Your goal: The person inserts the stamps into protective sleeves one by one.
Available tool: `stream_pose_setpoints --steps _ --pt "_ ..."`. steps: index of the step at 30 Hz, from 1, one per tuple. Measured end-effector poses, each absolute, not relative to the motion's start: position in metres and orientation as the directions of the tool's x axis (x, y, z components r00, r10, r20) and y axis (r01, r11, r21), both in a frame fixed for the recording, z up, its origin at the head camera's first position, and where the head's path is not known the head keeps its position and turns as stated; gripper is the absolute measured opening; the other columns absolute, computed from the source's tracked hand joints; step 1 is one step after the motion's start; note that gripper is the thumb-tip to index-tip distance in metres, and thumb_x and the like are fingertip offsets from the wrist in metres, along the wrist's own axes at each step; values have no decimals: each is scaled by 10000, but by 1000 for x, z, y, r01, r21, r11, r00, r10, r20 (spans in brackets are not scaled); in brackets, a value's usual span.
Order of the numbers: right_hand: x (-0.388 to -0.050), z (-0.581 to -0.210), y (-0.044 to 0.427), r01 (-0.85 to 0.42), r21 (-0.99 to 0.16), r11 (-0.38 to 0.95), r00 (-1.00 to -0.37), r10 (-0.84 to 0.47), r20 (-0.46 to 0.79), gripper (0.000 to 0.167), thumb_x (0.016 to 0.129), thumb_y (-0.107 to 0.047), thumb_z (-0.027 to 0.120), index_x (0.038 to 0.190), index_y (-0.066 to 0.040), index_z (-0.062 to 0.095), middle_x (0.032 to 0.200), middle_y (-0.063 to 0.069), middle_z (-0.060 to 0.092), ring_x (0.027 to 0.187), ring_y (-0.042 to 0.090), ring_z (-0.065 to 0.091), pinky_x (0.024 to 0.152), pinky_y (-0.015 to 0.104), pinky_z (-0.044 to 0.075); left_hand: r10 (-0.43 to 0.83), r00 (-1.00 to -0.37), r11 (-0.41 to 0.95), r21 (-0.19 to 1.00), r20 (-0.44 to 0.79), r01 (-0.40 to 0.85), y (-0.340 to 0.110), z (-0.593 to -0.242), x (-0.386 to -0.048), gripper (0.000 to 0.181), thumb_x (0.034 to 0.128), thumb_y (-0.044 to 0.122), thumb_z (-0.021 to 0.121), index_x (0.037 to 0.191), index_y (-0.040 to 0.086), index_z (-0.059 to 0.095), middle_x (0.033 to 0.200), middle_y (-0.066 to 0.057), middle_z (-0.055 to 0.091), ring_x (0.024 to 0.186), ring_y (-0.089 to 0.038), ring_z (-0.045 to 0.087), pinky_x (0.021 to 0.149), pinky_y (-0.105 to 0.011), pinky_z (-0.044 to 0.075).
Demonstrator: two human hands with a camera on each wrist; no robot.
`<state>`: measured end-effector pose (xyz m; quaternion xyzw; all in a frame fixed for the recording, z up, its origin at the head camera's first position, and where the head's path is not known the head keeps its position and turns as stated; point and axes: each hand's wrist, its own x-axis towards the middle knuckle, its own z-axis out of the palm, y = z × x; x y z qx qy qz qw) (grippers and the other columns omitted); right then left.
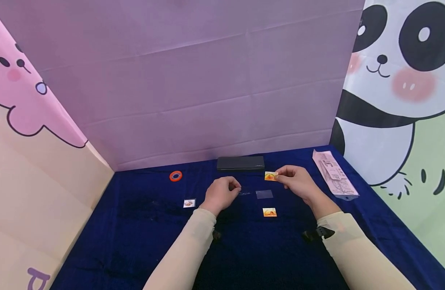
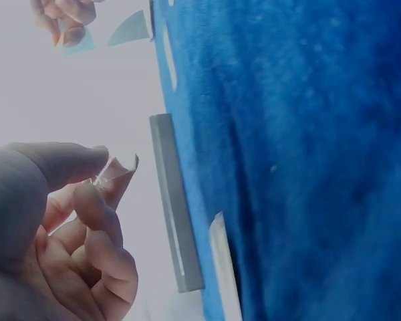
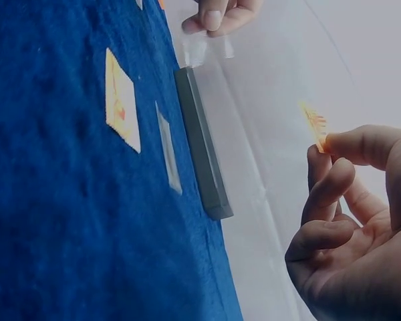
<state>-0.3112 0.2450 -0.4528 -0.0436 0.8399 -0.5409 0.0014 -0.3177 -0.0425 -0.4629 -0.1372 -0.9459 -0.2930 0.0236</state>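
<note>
A: What does the person's right hand (image 1: 294, 181) have hold of?

B: A yellow stamp (image 1: 271, 176), pinched between thumb and forefinger at the hand's nine o'clock, raised off the blue cloth (image 1: 135, 241). The fingertips cover part of it, and its red design is too small to read.

A: And the left hand (image 1: 221, 194)?

B: Thumb and forefinger pinch a clear film (image 1: 245, 193), which pokes out at three o'clock. The head view gives only a faint glint; the left wrist view shows a crinkled end, the rest hidden by the fingertips.

A: What lies around them?

B: A clear pocket (image 1: 264, 194) at seven o'clock from the held stamp, its edges faint, and a second yellow stamp (image 1: 269, 212) at the pocket's six. From the left hand, a dark case (image 1: 240, 162) sits at one o'clock, an orange ring (image 1: 175, 176) at ten.

A: Anything cropped or unclear?

B: The forearms (image 1: 356, 245) leave the head view at the bottom. The pink packet (image 1: 335, 173), near the right hand's three o'clock, carries illegible print.
</note>
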Motion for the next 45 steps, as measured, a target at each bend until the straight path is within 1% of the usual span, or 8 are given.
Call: stream_pose_setpoints --steps 3,6,13,18,25,34,39,45 --pt "-309 -449 241 -86 -907 412 -995 -76 59 246 1044 -247 669 1198 -59 704 1178 148 693 885 291 584 836 396 464 229 -962 773 573 150 273 -47 -458 -313 47 1016 328 721 1044 304 749 979 127 680 840 -111 604 803 -370 555" --pt "-306 -444 237 -100 -905 414 -994 -78 74 230 1043 -243 673 1187 -67 709 1172 151 695 880 293 586 838 408 479 215 -958 751 594 192 288 -51 -453 -309 42 1019 331 716 1048 317 742 946 153 667 827 -113 588 751 -351 526" --pt "-303 -429 225 -158 -897 414 -987 -99 128 209 1041 -236 681 1163 -71 716 1131 163 698 845 283 583 837 414 488 205 -940 666 666 272 337 -62 -437 -296 89 1038 283 691 1107 273 746 931 116 643 610 -161 530 535 -324 452" --pt "-301 -417 213 -212 -894 395 -977 -122 178 200 1037 -221 688 1146 -56 717 1104 161 705 806 278 586 799 390 507 189 -934 618 703 302 353 -71 -425 -287 126 1025 232 699 1140 255 745 976 107 654 556 -172 532 471 -330 456" --pt "-294 -402 197 -273 -896 351 -961 -146 235 164 1028 -185 698 1130 -57 712 1077 140 713 779 284 587 745 362 533 181 -911 588 702 372 403 -80 -406 -276 165 994 197 740 1156 227 749 967 111 669 572 -183 530 492 -331 448" --pt "-278 -386 175 -321 -894 313 -945 -168 281 120 1019 -161 710 1105 -78 721 1047 107 747 792 278 590 685 327 546 138 -904 560 721 405 408 -92 -388 -264 100 1000 267 745 1094 253 776 967 116 684 584 -196 524 466 -327 440" --pt "-271 -383 169 -349 -878 327 -935 -180 304 74 1011 -154 719 1081 -130 728 1008 89 742 773 288 585 657 318 527 127 -890 548 717 437 430 -96 -382 -260 56 995 286 754 1028 246 776 906 98 679 606 -197 512 508 -317 424" --pt "-265 -380 165 -371 -853 366 -928 -186 323 64 1010 -150 721 1072 -152 731 929 80 706 753 289 559 635 320 491 124 -886 551 712 446 436 -97 -381 -259 110 997 340 744 992 233 771 818 82 659 616 -190 510 514 -312 412"
